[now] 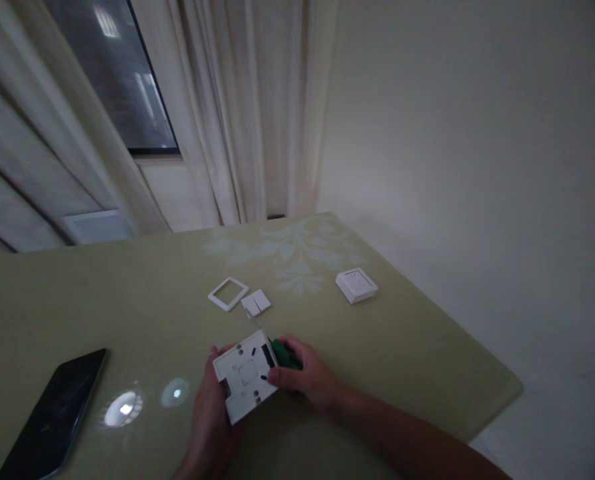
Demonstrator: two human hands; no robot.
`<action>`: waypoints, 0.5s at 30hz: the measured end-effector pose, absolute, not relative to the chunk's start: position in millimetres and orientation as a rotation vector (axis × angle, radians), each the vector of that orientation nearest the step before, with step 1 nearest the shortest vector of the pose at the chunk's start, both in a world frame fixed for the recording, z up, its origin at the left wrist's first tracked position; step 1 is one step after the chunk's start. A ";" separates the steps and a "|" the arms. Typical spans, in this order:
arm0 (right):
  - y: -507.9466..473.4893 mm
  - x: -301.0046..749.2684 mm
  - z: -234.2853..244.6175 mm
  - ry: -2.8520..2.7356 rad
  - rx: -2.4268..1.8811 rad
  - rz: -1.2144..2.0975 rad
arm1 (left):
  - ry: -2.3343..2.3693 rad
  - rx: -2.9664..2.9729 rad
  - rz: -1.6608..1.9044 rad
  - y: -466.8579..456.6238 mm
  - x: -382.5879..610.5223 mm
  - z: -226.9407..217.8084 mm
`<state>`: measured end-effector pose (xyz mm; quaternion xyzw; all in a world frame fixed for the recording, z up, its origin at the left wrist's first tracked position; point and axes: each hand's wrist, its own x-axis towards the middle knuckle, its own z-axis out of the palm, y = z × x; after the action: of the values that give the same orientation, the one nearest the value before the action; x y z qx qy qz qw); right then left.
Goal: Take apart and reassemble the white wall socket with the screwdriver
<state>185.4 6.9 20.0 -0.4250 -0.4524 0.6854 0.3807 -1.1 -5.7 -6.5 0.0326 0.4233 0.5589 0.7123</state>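
Fingers point(278, 378) of the right hand point(311, 379) are curled tight round the green handle of a screwdriver point(285, 355), thumb pressed against the near edge of a white switch module point(245, 377). The screwdriver's thin shaft is seen running up and left past the module's top corner; where the tip ends cannot be made out. The module is gripped from the left side by the left hand point(210, 408), fingers closed on its edge and palm underneath, and it is held tilted, back side up, with dark slots and a square recess showing. It is kept just above the near middle of the green table point(402, 347). Beyond it, a white square frame point(228, 294) is laid flat, with two white rocker covers point(256, 303) just beside it on the right, touching each other. A second white switch point(356, 285) is placed well apart, toward the right edge. A dark phone point(52, 413) is laid face up at the near left, with two light reflections between it and the hands. Pale curtains point(247, 100) and a dark window point(117, 73) are seen behind the table.
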 end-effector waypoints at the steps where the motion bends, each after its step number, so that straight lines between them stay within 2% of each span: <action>1: 5.6 184.6 20.6 -1.087 -1.075 1.775 | 0.966 0.080 1.260 -7.1 1.2 -3.3; 7: 2.8 183.2 18.4 -0.877 -1.023 1.850 | 0.916 0.072 1.139 -11.0 10.4 20.6; 15: 6.2 175.9 12.0 -0.573 -0.956 1.944 | 0.964 0.396 1.206 -8.2 -0.2 13.1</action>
<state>175.9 6.2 12.0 -0.3841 -0.2302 0.7811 0.4353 -0.2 -8.2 13.1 0.1777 0.4324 0.5412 0.6990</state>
